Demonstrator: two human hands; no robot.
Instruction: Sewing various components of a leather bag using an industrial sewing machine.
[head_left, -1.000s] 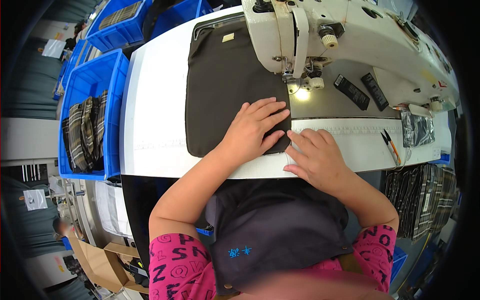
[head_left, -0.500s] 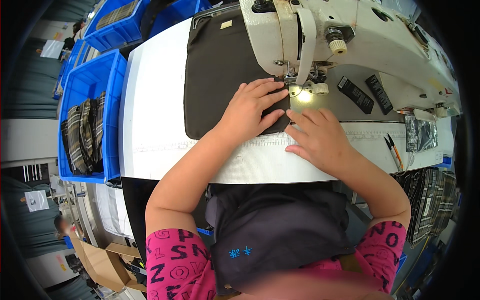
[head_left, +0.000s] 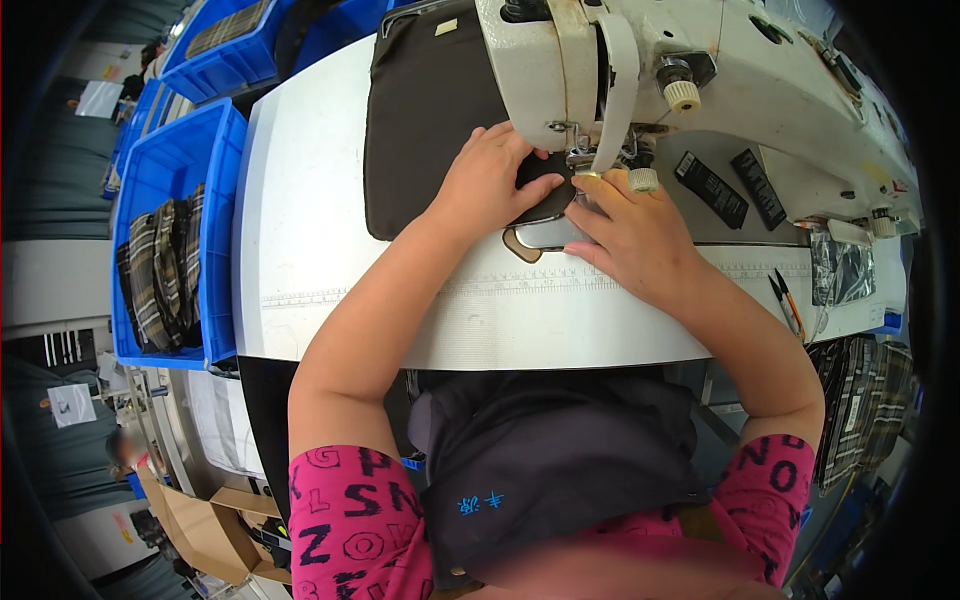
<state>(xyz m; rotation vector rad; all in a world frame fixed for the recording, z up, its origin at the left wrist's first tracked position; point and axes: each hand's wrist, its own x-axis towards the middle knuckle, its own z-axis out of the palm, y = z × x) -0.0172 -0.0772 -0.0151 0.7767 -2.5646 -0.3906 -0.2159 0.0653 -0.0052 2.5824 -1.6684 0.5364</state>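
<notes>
A dark brown fabric panel [head_left: 425, 125] with a small pale tag lies on the white sewing table [head_left: 350, 310], its right edge at the needle area of the sewing machine [head_left: 690, 70]. My left hand [head_left: 488, 185] is laid on the panel, fingers apart and thumb pointing right, left of the presser foot. Close by on the right, my right hand [head_left: 638, 235] has its fingers stretched to the fabric's edge beside the foot, with the thumb apart. It covers much of the lit needle plate. Whether its fingertips pinch the fabric is hidden.
Plaid cloth pieces [head_left: 165, 270] fill part of a blue bin [head_left: 225, 200] on the left. Two black labels [head_left: 710, 190] lie under the machine arm. Orange-handled thread snips [head_left: 790, 305] and a clear plastic bag [head_left: 842, 268] are at the right. Plaid fabric [head_left: 862, 400] hangs below.
The fabric has shifted away from me, uncovering a metal plate and a brown-edged opening in the table. My right hand has moved up to the presser foot; my left hand has slid slightly forward.
</notes>
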